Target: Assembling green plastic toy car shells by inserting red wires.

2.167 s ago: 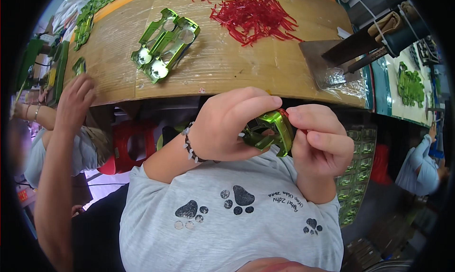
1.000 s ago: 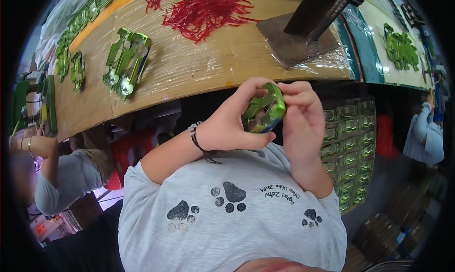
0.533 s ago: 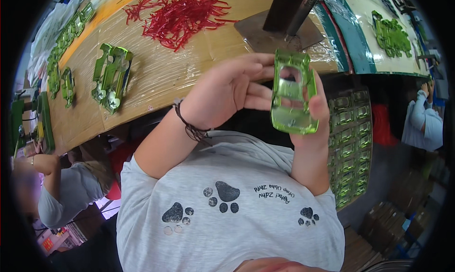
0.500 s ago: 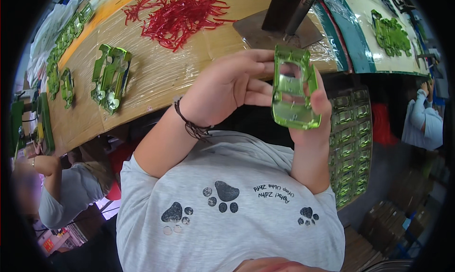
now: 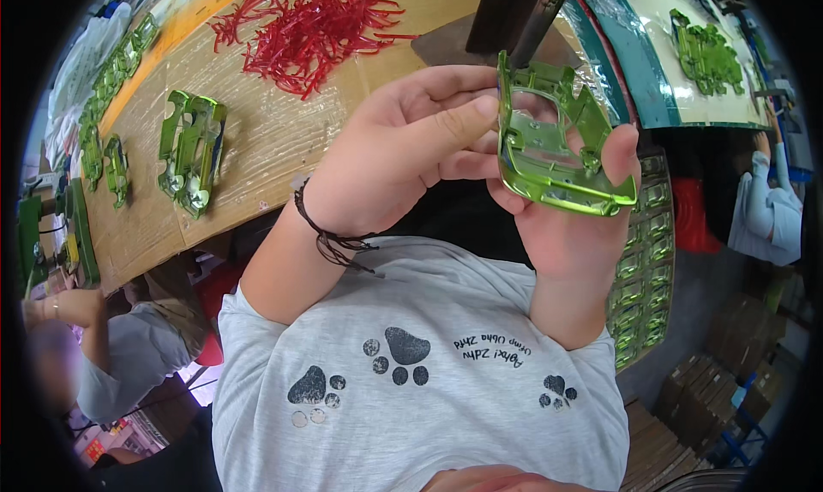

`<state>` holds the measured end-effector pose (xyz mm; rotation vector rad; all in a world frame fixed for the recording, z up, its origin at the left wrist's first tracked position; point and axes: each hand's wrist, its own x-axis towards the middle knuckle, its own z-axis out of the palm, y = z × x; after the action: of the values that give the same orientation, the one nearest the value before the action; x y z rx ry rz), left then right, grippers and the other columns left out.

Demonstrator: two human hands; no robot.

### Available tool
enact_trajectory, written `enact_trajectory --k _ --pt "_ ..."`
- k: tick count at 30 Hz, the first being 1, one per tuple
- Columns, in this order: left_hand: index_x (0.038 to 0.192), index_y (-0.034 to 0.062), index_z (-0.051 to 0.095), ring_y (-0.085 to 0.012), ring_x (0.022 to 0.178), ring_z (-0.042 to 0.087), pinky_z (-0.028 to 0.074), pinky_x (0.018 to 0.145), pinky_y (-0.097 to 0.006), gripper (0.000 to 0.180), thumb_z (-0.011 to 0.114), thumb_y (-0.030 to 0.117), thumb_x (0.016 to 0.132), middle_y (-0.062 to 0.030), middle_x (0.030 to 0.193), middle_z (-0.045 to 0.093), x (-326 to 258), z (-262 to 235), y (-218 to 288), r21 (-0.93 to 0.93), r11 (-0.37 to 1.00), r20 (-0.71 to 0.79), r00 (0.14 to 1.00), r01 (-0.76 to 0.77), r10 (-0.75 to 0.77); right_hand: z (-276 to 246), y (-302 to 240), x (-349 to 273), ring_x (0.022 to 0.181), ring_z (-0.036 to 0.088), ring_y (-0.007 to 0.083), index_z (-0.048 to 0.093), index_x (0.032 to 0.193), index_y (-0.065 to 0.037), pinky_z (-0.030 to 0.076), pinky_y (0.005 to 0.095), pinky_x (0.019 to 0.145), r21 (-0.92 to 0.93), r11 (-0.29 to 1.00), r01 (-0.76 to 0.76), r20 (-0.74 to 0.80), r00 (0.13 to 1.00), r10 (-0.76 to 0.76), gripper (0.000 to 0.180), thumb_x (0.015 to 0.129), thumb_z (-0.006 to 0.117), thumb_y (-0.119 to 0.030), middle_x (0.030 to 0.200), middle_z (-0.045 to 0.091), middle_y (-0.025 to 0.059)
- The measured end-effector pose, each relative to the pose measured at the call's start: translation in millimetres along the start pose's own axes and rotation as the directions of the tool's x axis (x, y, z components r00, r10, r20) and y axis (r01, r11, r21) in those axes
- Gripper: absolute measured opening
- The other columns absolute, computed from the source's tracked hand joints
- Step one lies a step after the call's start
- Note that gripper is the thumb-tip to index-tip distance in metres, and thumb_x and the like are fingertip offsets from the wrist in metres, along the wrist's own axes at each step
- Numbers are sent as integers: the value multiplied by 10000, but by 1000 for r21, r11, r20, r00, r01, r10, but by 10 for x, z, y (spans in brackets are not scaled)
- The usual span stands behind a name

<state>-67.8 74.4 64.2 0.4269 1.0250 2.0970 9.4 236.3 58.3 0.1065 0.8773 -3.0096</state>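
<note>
A shiny green plastic toy-car body shell (image 5: 542, 173) is held up in front of my chest, its hollow inner side facing me and tilted. My left hand (image 5: 390, 145) pinches its left edge between thumb and fingers. Beneath and along the right side, my right hand (image 5: 573, 235) cradles the shell, thumb over the right rim; some of its fingers are hidden behind the part. More green shells (image 5: 193, 149) lie together on the table to the left.
A heap of thin red plastic strips (image 5: 309, 33) lies on the film-covered cardboard tabletop (image 5: 257, 171). A dark metal stand (image 5: 514, 16) rises beyond my hands. Stacked green shells fill a tray (image 5: 643, 269) at right. More green parts (image 5: 707, 55) lie on a far table. People sit at both sides.
The shell has turned and tipped, so its inner side and near rim show more. My left thumb has come onto its left edge, and my right hand has shifted right.
</note>
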Motion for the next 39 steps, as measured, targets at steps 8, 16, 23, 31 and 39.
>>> enact_trajectory --k 8,16,23,31,39 --pt "1377 -91 401 -178 1066 639 551 903 -302 514 585 176 978 -139 1247 600 -30 -53 -47 -15 1000 -71 997 14 -15 -230 76 146 939 664 178 562 1172 -43 567 325 769 63 984 -168 165 974 155 606 894 589 -581 1067 656 83" --pt "1403 -89 335 -199 1075 635 559 901 -313 554 597 131 968 -157 1280 567 -121 -4 -26 34 998 -185 981 -48 53 -107 186 198 969 662 211 508 1276 -42 569 380 816 89 995 -46 144 989 33 658 890 600 -567 1120 641 90" --pt "1382 -99 346 -210 1065 640 570 884 -325 549 611 133 961 -167 1277 561 -165 24 13 4 999 -200 979 -41 41 -70 147 158 1010 659 231 517 1276 -21 550 399 867 185 968 -171 239 963 124 701 890 580 -603 1139 648 119" --pt "1382 -113 339 -212 1065 641 567 895 -311 547 600 129 966 -170 1275 558 -169 36 -7 -18 999 -206 978 -48 43 34 153 92 858 546 162 425 1365 -30 423 253 583 14 987 -158 29 987 157 838 865 527 -695 1217 556 71" --pt "1386 -131 332 -205 1038 648 564 889 -301 560 595 139 972 -176 1253 570 -175 46 4 -43 997 -155 987 -59 52 59 150 57 827 541 148 412 1383 -33 421 253 580 -12 989 -150 24 988 151 852 861 537 -694 1229 556 58"
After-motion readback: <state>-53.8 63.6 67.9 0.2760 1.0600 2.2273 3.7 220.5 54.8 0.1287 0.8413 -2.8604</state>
